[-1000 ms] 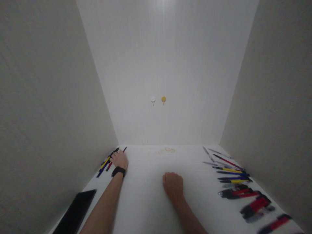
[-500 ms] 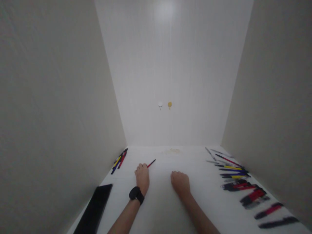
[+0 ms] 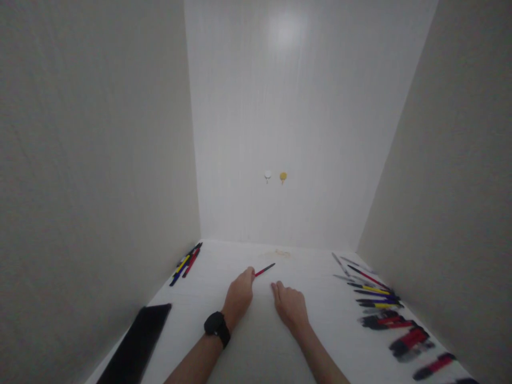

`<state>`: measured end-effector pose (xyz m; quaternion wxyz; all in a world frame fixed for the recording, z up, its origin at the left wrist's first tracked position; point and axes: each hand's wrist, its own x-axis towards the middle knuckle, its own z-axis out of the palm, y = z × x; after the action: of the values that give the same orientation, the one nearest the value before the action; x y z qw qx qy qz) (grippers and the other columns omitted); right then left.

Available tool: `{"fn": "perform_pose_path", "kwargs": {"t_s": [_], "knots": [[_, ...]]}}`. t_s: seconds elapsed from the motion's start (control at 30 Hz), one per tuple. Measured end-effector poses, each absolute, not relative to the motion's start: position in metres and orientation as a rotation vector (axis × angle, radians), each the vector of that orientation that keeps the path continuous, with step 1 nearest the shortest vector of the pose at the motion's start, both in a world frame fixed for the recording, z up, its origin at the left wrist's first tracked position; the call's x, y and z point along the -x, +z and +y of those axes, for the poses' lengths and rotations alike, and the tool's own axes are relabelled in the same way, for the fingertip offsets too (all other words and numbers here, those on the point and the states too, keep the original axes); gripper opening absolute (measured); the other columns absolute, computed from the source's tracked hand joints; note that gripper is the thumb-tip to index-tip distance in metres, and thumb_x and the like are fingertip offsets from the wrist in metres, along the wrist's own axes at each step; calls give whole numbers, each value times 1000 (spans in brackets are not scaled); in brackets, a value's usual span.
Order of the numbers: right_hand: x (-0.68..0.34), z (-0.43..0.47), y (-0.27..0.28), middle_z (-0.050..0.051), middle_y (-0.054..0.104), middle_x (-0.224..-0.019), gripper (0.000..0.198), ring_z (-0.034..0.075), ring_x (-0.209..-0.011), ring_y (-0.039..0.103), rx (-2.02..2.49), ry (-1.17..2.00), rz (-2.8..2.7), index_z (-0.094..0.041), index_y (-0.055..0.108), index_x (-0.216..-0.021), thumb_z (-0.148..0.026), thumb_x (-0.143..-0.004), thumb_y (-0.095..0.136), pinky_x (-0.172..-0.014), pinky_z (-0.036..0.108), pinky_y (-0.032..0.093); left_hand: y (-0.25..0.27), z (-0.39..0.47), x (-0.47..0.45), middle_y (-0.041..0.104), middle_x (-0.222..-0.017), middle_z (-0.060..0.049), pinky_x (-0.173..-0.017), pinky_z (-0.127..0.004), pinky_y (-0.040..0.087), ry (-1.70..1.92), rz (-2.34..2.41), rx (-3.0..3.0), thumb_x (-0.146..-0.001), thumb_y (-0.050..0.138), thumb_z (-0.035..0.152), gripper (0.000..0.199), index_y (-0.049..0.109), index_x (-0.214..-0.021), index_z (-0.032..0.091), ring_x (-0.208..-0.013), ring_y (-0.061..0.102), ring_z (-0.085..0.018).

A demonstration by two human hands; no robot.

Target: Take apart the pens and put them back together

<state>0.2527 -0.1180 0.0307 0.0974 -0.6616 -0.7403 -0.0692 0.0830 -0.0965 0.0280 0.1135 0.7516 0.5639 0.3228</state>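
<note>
My left hand, with a black watch on its wrist, is closed around one end of a red pen. The pen's dark end points up and to the right, above the white tabletop. To the right of the pen and a little nearer to me is my right hand. Its foremost fingers reach toward the pen, slightly apart, while the others are curled. I see nothing in this hand, and it does not touch the pen.
Several red, yellow, blue and black pens lie by the left wall. A long row of pens and markers runs along the right wall. A flat black object lies at the front left. Two small hooks are on the back wall.
My left hand has moved right with the red pen, bringing it nearer my right hand. The right hand's foremost fingers have stretched out from a fist. The view has shifted slightly.
</note>
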Motion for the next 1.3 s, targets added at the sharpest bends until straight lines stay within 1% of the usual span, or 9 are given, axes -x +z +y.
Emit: {"fn": "perform_pose_path", "kwargs": {"t_s": [0.13,0.37,0.43,0.5,0.6,0.73,0.9,1.07,1.3], "knots": [[-254,-117,31,10,71,-80,42,19,-74,69,1917,-108,-2206,-19,52,-120,-38,-100,20,-64,25,43,28,-96,-85,60,-85,-5,-73,-28,39,1009,1549,-2208,-97,21,30,27,46,-92,21,-79,55,-18],[-258,-124,37,9,62,-123,47,17,-89,67,1626,107,-2210,-28,29,-145,-37,-99,23,-73,25,44,33,-103,-87,58,-82,-3,-70,-26,38,900,1238,-2242,-97,24,34,26,45,-91,20,-75,52,-16],[-260,-123,36,7,60,-126,47,17,-95,64,1497,263,-2145,-29,31,-145,-37,-99,22,-78,25,44,33,-105,-88,57,-79,-2,-68,-25,37,882,1175,-2235,-96,26,35,25,45,-90,19,-72,51,-15],[-261,-119,33,7,63,-119,47,18,-98,61,1338,425,-2021,-25,43,-137,-40,-98,23,-81,26,44,34,-106,-88,56,-78,-1,-67,-25,37,886,1117,-2227,-95,32,35,22,46,-91,19,-71,50,-14],[-263,-112,29,6,64,-87,50,18,-82,59,1198,570,-1698,-16,59,-107,-46,-96,20,-75,27,45,35,-106,-88,56,-81,-1,-70,-25,38,952,1111,-2178,-93,38,36,21,47,-100,18,-73,50,-14],[-265,-107,27,3,56,-70,51,15,-61,51,1168,725,-1428,-19,51,-78,-57,-92,20,-58,26,43,35,-103,-88,57,-84,-3,-73,-26,39,1044,1191,-2127,-95,33,37,26,48,-102,18,-76,51,-14],[-264,-101,19,-3,51,-52,51,9,-35,28,1097,986,-1257,-23,38,-72,-71,-85,24,-35,22,21,28,-99,-86,59,-82,-4,-74,-27,40,965,1215,-2228,-95,27,35,32,53,-85,18,-78,52,-16],[-267,-95,13,-7,42,-40,52,8,-34,32,1017,1000,-1164,-23,38,-67,-73,-81,36,-36,19,24,21,-94,-84,60,-83,-3,-79,-28,40,912,1196,-2298,-94,25,33,36,55,-82,19,-83,53,-17],[-269,-105,25,-10,29,-37,53,6,-35,21,1073,1043,-1272,-22,37,-59,-70,-79,44,-36,21,15,26,-98,-84,61,-81,-4,-76,-26,39,811,1232,-2329,-95,22,38,40,54,-78,19,-79,54,-16]]}}
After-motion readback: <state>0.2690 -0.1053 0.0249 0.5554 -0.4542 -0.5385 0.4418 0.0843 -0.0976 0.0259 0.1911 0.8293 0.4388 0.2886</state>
